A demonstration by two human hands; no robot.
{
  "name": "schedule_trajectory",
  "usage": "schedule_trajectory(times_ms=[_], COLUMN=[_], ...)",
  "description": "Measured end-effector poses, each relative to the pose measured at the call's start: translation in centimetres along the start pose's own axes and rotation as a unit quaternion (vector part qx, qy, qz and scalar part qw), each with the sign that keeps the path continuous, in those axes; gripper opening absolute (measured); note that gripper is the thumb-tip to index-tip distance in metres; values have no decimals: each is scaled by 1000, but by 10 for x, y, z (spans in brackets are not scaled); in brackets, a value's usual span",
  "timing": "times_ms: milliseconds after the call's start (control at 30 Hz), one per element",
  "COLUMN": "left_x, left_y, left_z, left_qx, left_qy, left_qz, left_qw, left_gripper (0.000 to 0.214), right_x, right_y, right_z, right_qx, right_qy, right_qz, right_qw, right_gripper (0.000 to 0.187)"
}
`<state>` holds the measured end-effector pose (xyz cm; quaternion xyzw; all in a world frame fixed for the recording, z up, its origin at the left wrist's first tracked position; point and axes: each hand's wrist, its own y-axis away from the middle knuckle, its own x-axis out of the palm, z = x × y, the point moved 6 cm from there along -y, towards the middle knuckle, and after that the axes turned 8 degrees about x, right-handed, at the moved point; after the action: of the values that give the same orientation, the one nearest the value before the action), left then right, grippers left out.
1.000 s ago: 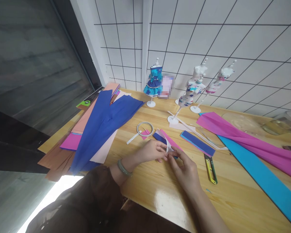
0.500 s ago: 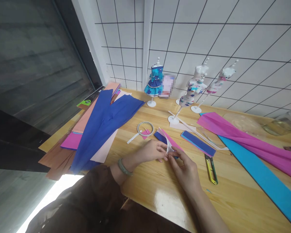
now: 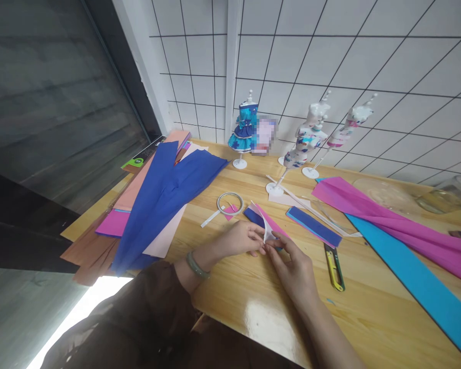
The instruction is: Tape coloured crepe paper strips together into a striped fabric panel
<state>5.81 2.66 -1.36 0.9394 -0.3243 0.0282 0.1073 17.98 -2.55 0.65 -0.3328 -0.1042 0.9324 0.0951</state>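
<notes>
Head view: mid-table [image 3: 223,289], the right hand [image 3: 294,264] pinches a curled white paper piece [image 3: 268,231] between a blue strip [image 3: 253,217] left and a pink strip [image 3: 272,219] right. The left hand [image 3: 244,238] touches it, its grip partly hidden, hard to tell.

There are two hands, one left hand [image 3: 244,238] and one right hand [image 3: 295,266]. Also two small colorful stacks [image 3: 271,221], four doll bodies [image 3: 308,141], one blue dress [image 3: 242,139], one tape ring [image 3: 217,204], one snipper [image 3: 332,270], one bracelet [image 3: 196,266] and one desk [image 3: 230,302].

Matt paper strips [image 3: 272,224]; smooth, glossy wood tabletop [image 3: 234,282].
</notes>
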Motion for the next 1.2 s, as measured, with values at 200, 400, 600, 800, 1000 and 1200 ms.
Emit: schedule_trajectory(times_ms=[200,400,600,800,1000,1200], left_x=[1,0,2,1,0,1], left_y=[3,1,2,3,2,4], left_z=[-5,0,-5,-7,-4,-8], left_qx=[8,15,11,-1,-7,-13], left_qy=[-19,-21,-21,-27,-25,-16], left_qz=[1,5,8,-2,-6,-2], left_qw=[1000,1000,1000,1000,1000,1000], left_gripper=[37,36,34,33,34,33], right_x=[-1,0,1,1,2,1], right_y=[0,0,0,0,0,-1], right_z=[2,3,2,2,0,0], right_qx=[-6,-7,-1,10,24,28], right_qy=[13,-2,1,-9,-15,-21], right_qz=[-3,2,1,11,14,12], right_qw=[1000,1000,1000,1000,1000,999], right_gripper=[31,32,31,31,32,32])
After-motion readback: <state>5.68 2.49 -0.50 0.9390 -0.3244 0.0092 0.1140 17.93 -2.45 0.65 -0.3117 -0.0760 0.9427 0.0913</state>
